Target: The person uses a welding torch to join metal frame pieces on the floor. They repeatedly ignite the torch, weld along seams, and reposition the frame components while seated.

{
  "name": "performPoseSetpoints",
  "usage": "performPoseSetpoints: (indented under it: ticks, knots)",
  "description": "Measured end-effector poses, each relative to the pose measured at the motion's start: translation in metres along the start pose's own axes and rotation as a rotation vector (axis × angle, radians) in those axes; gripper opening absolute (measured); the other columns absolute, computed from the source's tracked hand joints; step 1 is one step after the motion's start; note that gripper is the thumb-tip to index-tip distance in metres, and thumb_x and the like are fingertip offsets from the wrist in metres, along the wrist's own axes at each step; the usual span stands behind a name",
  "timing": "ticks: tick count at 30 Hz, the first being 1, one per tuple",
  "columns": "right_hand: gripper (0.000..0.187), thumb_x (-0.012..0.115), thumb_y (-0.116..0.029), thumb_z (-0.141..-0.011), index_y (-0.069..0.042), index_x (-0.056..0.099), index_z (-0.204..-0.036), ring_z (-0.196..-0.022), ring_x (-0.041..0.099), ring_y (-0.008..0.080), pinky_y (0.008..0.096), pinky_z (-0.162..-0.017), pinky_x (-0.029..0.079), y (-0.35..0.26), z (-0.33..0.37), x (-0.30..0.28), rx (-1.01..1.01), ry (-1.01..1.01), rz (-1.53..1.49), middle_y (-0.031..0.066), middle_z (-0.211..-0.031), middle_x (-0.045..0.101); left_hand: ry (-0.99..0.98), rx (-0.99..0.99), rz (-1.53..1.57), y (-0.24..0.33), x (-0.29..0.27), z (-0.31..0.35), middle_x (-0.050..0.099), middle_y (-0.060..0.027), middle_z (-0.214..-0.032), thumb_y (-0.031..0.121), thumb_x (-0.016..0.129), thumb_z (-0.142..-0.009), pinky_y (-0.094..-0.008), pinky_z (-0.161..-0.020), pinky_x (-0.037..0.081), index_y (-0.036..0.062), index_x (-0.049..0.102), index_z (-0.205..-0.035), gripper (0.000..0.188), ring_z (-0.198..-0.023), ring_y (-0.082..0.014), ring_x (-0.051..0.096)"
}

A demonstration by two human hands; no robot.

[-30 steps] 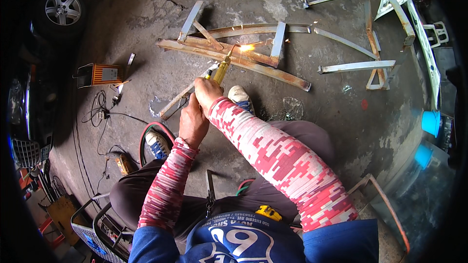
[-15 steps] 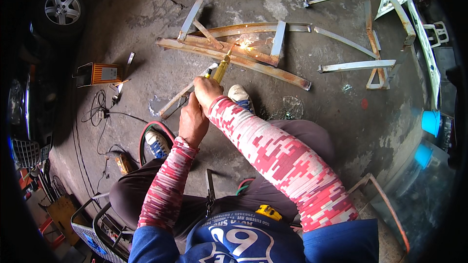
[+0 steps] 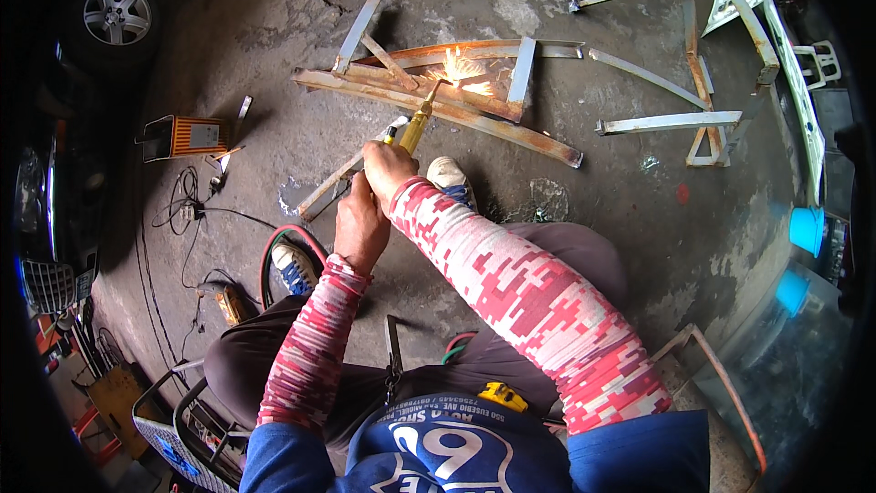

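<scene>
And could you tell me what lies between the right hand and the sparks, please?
In the head view, the yellow torch crosses over a long rusty beam from the right hand toward the sparks.

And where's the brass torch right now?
In the head view, the brass torch is above and slightly left of centre, extending from the right hand toward the sparks at the rusty steel frame.

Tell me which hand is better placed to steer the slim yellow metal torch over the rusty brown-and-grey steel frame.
Likely the right hand: it sits farther forward, around the torch, nearer the bright yellow-orange sparks at the frame. The left hand is behind it, farther from the sparks.
</scene>
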State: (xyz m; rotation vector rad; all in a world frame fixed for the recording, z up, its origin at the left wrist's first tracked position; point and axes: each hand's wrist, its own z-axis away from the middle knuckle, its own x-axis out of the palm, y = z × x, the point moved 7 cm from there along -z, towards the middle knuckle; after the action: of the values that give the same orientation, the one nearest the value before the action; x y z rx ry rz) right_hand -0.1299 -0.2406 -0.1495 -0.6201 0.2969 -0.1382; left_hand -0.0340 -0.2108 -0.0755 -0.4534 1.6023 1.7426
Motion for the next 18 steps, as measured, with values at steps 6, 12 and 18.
performPoseSetpoints:
  ticks: [6, 12, 18]
  knots:
    - [0.04, 0.04, -0.025, -0.1, 0.004, 0.068, -0.102, -0.112, 0.067, 0.0432, 0.0507, -0.096, 0.05, -0.027, 0.004, 0.0, -0.512, -0.095, 0.567, 0.0304, -0.112, 0.07, -0.008, -0.008, -0.007, 0.0, 0.0, 0.0, 0.068, -0.0347, -0.088, 0.021, 0.06, -0.099, -0.0585, -0.072, 0.053, -0.0008, 0.055, -0.105, 0.024, -0.087, -0.0549, 0.067]
    - [0.045, 0.038, -0.029, -0.099, 0.004, 0.068, -0.104, -0.11, 0.066, 0.0423, 0.0489, -0.097, 0.048, -0.007, 0.007, -0.002, -0.097, -0.066, 0.059, 0.0301, -0.112, 0.07, -0.017, -0.015, -0.017, -0.001, 0.0, 0.0, 0.068, -0.0346, -0.088, 0.023, 0.059, -0.099, -0.0591, -0.072, 0.053, -0.0006, 0.055, -0.105, 0.025, -0.088, -0.0549, 0.067]
    - [0.047, 0.039, -0.031, -0.098, 0.006, 0.067, -0.107, -0.11, 0.066, 0.0414, 0.0476, -0.097, 0.048, -0.001, 0.002, 0.002, -0.055, -0.037, -0.038, 0.0285, -0.114, 0.07, -0.021, -0.014, 0.002, 0.0, 0.001, -0.001, 0.068, -0.0342, -0.089, 0.024, 0.059, -0.1, -0.0584, -0.073, 0.053, 0.0001, 0.055, -0.107, 0.025, -0.089, -0.0546, 0.067]
